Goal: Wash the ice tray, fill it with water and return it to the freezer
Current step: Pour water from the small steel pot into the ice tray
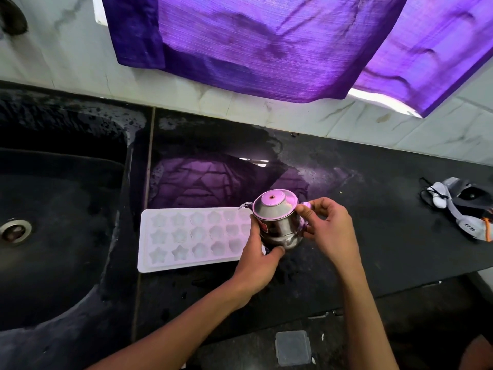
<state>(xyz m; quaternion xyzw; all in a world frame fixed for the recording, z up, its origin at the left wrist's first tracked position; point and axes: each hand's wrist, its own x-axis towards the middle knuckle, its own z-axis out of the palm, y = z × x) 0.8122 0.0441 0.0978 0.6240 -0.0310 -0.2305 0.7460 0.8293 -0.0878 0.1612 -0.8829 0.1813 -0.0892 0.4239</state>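
Clear plastic first: a small square lid (293, 348) lies nearest me on a low ledge, off the job. Above it both forearms reach in. My left hand (256, 265) wraps the belly of a lidded steel jug (277, 222), fingers closed round it; my right hand (328, 231) pinches its handle on the right. The spout points left over the right end of the white ice tray (192, 239), which lies flat on the black counter (373, 222), just right of the sink (53, 209). I judge filling is under way. Risk: tip too fast and water overshoots the small star cups onto the already wet counter; the lid could also slip. Far right lies a strapped device (464, 206); beyond, a purple curtain (266, 49).
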